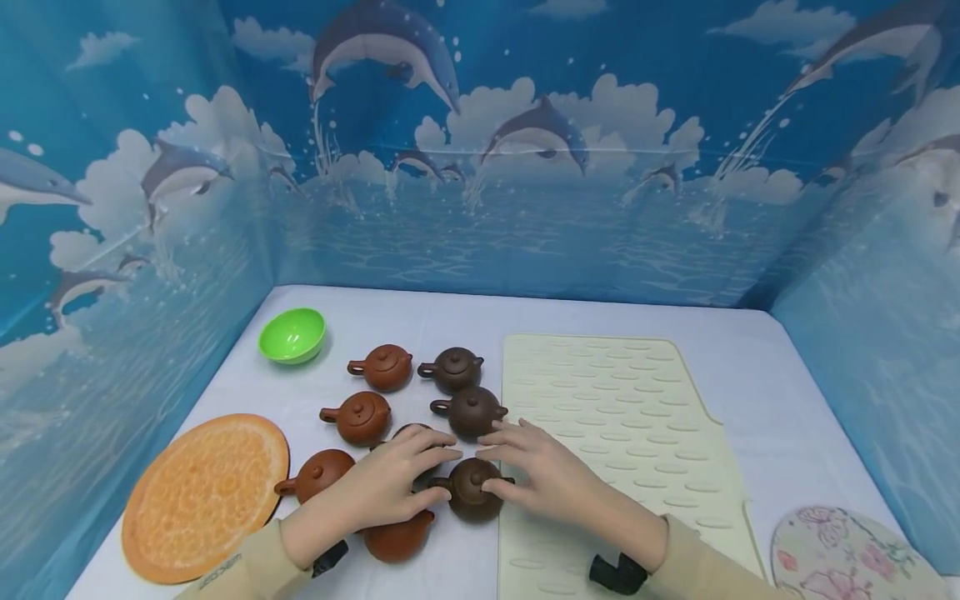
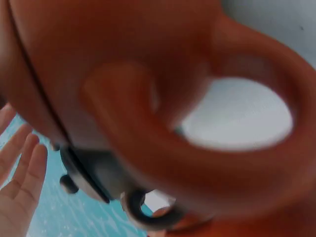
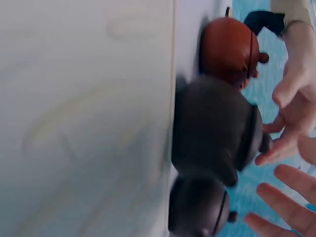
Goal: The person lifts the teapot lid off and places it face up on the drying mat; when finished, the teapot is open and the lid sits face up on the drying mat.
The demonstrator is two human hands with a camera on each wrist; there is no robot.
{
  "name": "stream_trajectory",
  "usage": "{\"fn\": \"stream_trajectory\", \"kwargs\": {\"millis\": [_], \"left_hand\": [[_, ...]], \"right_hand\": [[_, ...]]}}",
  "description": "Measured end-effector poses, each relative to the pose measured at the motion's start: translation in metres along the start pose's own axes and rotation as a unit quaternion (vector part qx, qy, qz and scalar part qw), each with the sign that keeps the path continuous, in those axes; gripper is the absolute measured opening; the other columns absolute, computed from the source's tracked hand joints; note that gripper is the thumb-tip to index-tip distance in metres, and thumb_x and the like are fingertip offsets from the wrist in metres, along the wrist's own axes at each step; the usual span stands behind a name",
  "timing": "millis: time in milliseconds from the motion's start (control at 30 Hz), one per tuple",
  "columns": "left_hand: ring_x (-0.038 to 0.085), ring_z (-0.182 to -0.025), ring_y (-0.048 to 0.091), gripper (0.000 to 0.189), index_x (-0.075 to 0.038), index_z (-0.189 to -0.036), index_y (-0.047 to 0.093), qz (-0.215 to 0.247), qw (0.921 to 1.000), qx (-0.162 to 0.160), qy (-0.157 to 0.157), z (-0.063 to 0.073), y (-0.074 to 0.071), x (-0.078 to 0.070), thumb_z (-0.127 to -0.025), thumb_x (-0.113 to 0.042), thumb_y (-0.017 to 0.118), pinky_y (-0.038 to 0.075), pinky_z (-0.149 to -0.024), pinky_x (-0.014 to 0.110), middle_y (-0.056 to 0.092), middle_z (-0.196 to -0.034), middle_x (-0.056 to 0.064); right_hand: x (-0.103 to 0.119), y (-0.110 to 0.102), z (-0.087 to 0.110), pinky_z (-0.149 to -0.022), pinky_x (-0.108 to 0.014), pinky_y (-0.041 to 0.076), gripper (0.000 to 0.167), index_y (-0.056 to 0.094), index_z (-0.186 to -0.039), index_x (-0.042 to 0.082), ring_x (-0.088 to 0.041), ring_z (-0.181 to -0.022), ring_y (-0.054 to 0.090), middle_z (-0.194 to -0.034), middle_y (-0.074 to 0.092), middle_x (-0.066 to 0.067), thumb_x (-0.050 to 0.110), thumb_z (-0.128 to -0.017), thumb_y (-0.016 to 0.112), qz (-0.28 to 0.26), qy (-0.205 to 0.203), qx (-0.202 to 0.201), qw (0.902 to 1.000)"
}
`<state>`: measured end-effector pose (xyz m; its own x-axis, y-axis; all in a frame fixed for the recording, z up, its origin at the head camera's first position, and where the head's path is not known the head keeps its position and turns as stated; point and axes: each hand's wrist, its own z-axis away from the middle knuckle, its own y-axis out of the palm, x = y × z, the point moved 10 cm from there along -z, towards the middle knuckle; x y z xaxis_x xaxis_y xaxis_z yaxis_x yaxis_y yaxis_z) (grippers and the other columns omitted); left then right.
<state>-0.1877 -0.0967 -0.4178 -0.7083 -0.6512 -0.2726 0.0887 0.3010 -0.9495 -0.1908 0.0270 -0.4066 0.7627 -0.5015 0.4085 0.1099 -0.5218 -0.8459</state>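
In the head view, a dark brown teapot [image 1: 471, 500] stands between my two hands. My left hand [image 1: 390, 475] is on its left, fingers spread and loosely bent, partly covering another dark teapot [image 1: 411, 432]. From the right reaches my right hand [image 1: 536, 462], its thumb overlapping the first teapot's spout side. Neither hand has its fingers curled round anything. A reddish-brown teapot [image 1: 397, 540] lies just below my left hand, and another one [image 1: 318, 473] is partly behind that forearm. In the right wrist view, the dark teapot [image 3: 212, 128] has loose fingers [image 3: 281, 207] beside it.
Further back stand two reddish teapots [image 1: 362, 418] and two dark teapots [image 1: 456, 369]. A cream ribbed mat [image 1: 600, 400] lies to the right. On the left are an orange round mat [image 1: 206, 500] and a green bowl [image 1: 292, 336]. A floral mat [image 1: 840, 550] is at front right.
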Motion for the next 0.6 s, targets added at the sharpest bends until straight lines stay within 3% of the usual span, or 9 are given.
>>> {"fn": "stream_trajectory", "kwargs": {"millis": [67,167,300,600], "left_hand": [[0.015,-0.114,0.058,0.038,-0.015,-0.122,0.067,0.008,0.9999,0.008,-0.005,-0.002,0.005,-0.001,-0.089,-0.032,0.073,0.053,-0.095,0.033,0.063,-0.122,-0.001],[0.012,-0.104,0.062,0.033,-0.013,-0.118,0.068,0.027,0.9993,0.023,-0.016,-0.004,0.012,0.000,-0.089,-0.027,0.074,0.055,-0.088,0.029,0.065,-0.113,-0.001],[0.010,-0.099,0.064,0.030,-0.014,-0.116,0.068,0.039,0.9981,0.033,-0.036,-0.007,0.019,0.001,-0.088,-0.020,0.075,0.056,-0.082,0.024,0.067,-0.108,-0.001],[0.003,-0.080,0.062,0.027,-0.011,-0.109,0.069,0.077,0.9945,0.020,-0.068,-0.013,0.020,0.005,-0.083,-0.009,0.078,0.054,-0.070,0.018,0.068,-0.090,-0.004]], "right_hand": [[0.004,0.004,0.001,-0.097,-0.037,0.053,0.026,0.074,-0.110,0.014,-0.019,-0.115,0.064,-0.118,0.069,0.001,0.028,-0.088,0.074,0.004,-0.011,-0.009,0.9999],[0.007,0.009,0.001,-0.086,-0.025,0.056,0.021,0.074,-0.105,0.013,-0.012,-0.102,0.067,-0.109,0.070,0.003,0.023,-0.086,0.076,-0.003,-0.013,-0.021,0.9997],[0.004,0.011,0.000,-0.084,-0.024,0.056,0.019,0.072,-0.101,0.013,-0.011,-0.098,0.067,-0.103,0.070,0.003,0.020,-0.084,0.078,-0.018,0.010,-0.032,0.9993],[0.000,0.017,-0.005,-0.084,-0.024,0.056,0.017,0.069,-0.096,0.013,-0.011,-0.098,0.067,-0.103,0.069,0.002,0.020,-0.084,0.079,-0.046,0.050,-0.018,0.9975]]}}
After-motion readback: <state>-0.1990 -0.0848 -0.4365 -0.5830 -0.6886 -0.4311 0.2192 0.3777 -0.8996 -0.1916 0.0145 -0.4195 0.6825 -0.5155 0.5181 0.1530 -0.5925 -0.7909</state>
